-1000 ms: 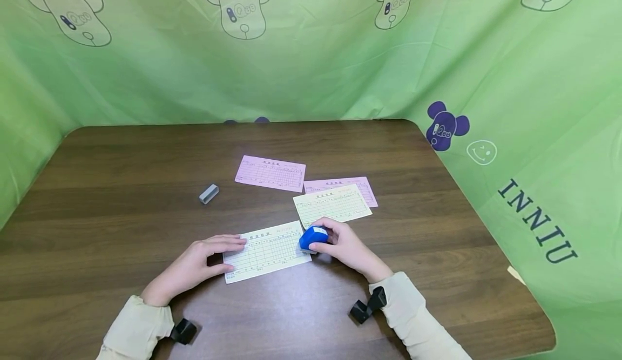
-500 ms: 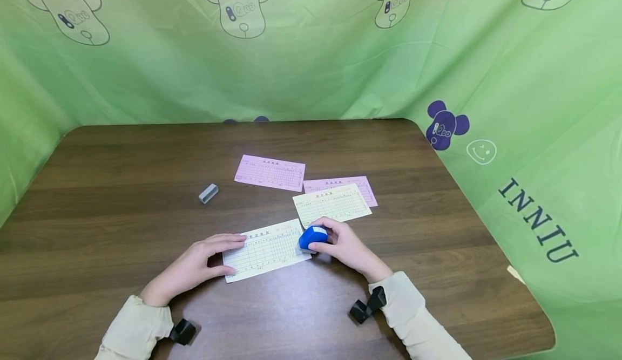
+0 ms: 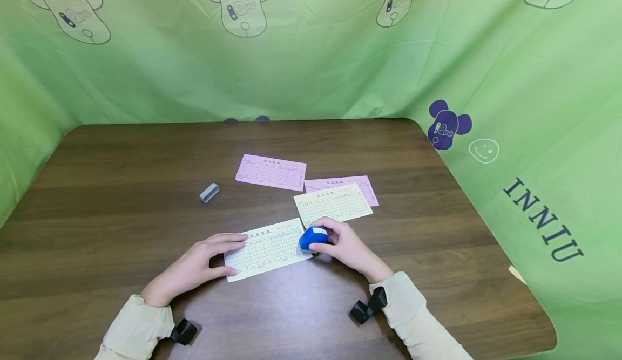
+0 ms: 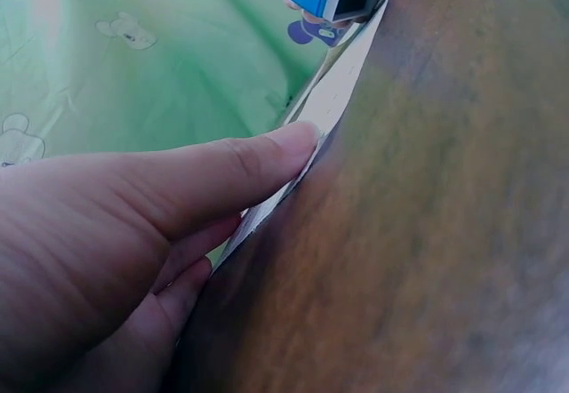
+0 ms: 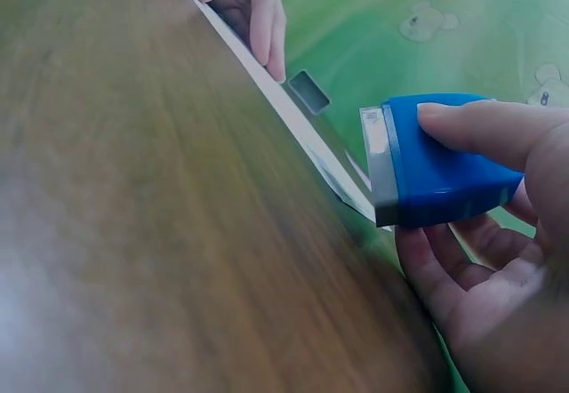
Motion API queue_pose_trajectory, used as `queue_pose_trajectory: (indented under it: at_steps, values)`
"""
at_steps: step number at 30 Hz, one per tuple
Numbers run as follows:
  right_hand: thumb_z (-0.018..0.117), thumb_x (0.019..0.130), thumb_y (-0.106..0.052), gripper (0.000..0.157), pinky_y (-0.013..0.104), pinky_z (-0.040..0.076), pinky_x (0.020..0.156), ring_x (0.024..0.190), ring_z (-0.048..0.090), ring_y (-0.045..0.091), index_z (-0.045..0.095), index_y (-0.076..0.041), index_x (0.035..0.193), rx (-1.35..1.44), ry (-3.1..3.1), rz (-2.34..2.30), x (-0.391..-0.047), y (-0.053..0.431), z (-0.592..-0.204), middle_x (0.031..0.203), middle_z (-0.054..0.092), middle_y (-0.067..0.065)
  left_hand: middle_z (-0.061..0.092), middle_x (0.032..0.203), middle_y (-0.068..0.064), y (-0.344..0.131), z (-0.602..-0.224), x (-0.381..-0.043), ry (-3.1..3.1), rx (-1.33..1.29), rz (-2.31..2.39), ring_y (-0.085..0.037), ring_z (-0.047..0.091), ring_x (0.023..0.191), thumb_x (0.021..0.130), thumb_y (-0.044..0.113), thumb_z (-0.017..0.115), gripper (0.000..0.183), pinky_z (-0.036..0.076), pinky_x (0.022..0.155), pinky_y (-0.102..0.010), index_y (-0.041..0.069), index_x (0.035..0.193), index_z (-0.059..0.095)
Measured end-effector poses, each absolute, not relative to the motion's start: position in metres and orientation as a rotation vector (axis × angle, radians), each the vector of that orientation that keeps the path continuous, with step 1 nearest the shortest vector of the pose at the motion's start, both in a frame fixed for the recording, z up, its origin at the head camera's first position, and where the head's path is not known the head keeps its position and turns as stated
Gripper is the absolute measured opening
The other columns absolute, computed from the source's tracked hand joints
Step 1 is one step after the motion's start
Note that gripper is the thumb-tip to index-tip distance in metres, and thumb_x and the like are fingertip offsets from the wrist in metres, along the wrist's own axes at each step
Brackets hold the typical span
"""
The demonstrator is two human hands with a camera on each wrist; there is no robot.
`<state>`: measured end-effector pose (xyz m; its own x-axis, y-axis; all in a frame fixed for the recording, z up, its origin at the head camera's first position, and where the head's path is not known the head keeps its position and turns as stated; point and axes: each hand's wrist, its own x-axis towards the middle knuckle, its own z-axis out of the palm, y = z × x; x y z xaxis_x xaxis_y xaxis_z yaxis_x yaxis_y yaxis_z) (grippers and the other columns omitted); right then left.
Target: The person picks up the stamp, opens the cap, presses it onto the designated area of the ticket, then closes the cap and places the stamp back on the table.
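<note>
- At the bottom of the frame, pale sleeves [image 3: 137, 325] reach in from the lower left and lower right, a black device at each wrist.
- Left hand [image 3: 209, 255], lower left of centre: thumb and fingers apart, resting on the left end of the front form [image 3: 269, 249], a pale printed slip lying at lower centre.
- Right hand [image 3: 344, 244], just right of centre: thumb and fingers pinching the blue stamp [image 3: 313, 237], which is over the form's right end; whether its grey base touches the paper, I cannot tell.
- Right behind the stamp, a second pale form [image 3: 333, 203] overlaps a pink form [image 3: 367, 187].
- Left of centre, a small grey cap [image 3: 209, 193] lies alone on the brown counter [image 3: 146, 198].
- Farther up, near centre, another pink form [image 3: 270, 172].
- Across the top, green cloth [image 3: 311, 68] with bear outlines.
</note>
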<state>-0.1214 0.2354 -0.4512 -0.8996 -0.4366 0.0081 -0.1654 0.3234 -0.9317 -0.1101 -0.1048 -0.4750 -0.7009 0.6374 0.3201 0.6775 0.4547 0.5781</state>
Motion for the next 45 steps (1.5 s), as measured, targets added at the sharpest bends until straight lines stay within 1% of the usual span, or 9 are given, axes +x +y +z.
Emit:
queue_pose_trajectory:
  at_steps: [4, 10, 13, 21, 28, 37, 45]
  values:
    - [0.074, 0.083, -0.004, 0.033, 0.015, 0.049, 0.088, 0.095, 0.059, 0.006, 0.062, 0.003, 0.113, -0.606, 2.346, -1.644, -0.12, 0.234, -0.452, 0.109, 0.062, 0.019, 0.063, 0.13, -0.008, -0.105, -0.475, -0.11, -2.631, -1.187, -1.088, -0.027, 0.056, 0.12, 0.078, 0.016, 0.079, 0.051, 0.034, 0.101, -0.006, 0.001, 0.124, 0.064]
    - [0.077, 0.08, -0.004, 0.037, 0.015, 0.048, 0.092, 0.1, 0.06, 0.005, 0.062, -0.001, 0.113, -0.597, 2.398, -1.655, -0.119, 0.233, -0.451, 0.116, 0.063, 0.017, 0.063, 0.13, -0.007, -0.105, -0.475, -0.11, -2.646, -1.175, -1.099, -0.027, 0.056, 0.12, 0.079, 0.02, 0.078, 0.05, 0.034, 0.102, -0.008, 0.001, 0.123, 0.065]
    - [0.078, 0.079, -0.005, 0.034, 0.017, 0.05, 0.09, 0.098, 0.061, 0.005, 0.064, -0.002, 0.11, -0.615, 2.447, -1.643, -0.117, 0.232, -0.451, 0.112, 0.065, 0.015, 0.063, 0.13, -0.007, -0.104, -0.475, -0.11, -2.654, -1.17, -1.099, -0.027, 0.057, 0.12, 0.08, 0.023, 0.078, 0.049, 0.036, 0.101, -0.01, 0.002, 0.123, 0.065]
    - [0.08, 0.078, -0.012, 0.029, 0.021, 0.051, 0.09, 0.094, 0.061, 0.004, 0.068, -0.008, 0.104, -0.749, 2.546, -1.57, -0.112, 0.224, -0.452, 0.1, 0.07, 0.007, 0.064, 0.128, -0.008, -0.103, -0.475, -0.11, -2.641, -1.159, -1.13, -0.028, 0.057, 0.119, 0.078, 0.019, 0.079, 0.048, 0.036, 0.1, -0.008, 0.001, 0.12, 0.066]
    - [0.08, 0.078, -0.013, 0.026, 0.023, 0.052, 0.09, 0.094, 0.06, 0.004, 0.069, -0.011, 0.101, -0.821, 2.63, -1.511, -0.109, 0.22, -0.451, 0.099, 0.07, 0.002, 0.065, 0.126, -0.008, -0.103, -0.477, -0.111, -2.625, -1.144, -1.165, -0.028, 0.057, 0.118, 0.077, 0.018, 0.08, 0.047, 0.035, 0.1, -0.006, 0.001, 0.119, 0.067]
    - [0.082, 0.076, -0.013, 0.026, 0.023, 0.05, 0.085, 0.09, 0.059, 0.004, 0.067, -0.014, 0.098, -0.911, 2.701, -1.438, -0.107, 0.216, -0.453, 0.095, 0.068, -0.003, 0.065, 0.127, -0.008, -0.103, -0.478, -0.111, -2.621, -1.146, -1.18, -0.027, 0.057, 0.119, 0.077, 0.017, 0.08, 0.047, 0.033, 0.1, -0.005, 0.001, 0.119, 0.067]
    - [0.082, 0.076, -0.013, 0.027, 0.024, 0.05, 0.084, 0.089, 0.059, 0.005, 0.067, -0.014, 0.099, -0.924, 2.719, -1.399, -0.106, 0.215, -0.453, 0.095, 0.068, -0.003, 0.065, 0.127, -0.008, -0.103, -0.476, -0.111, -2.625, -1.156, -1.165, -0.028, 0.057, 0.119, 0.077, 0.015, 0.08, 0.047, 0.034, 0.1, -0.006, 0.001, 0.119, 0.066]
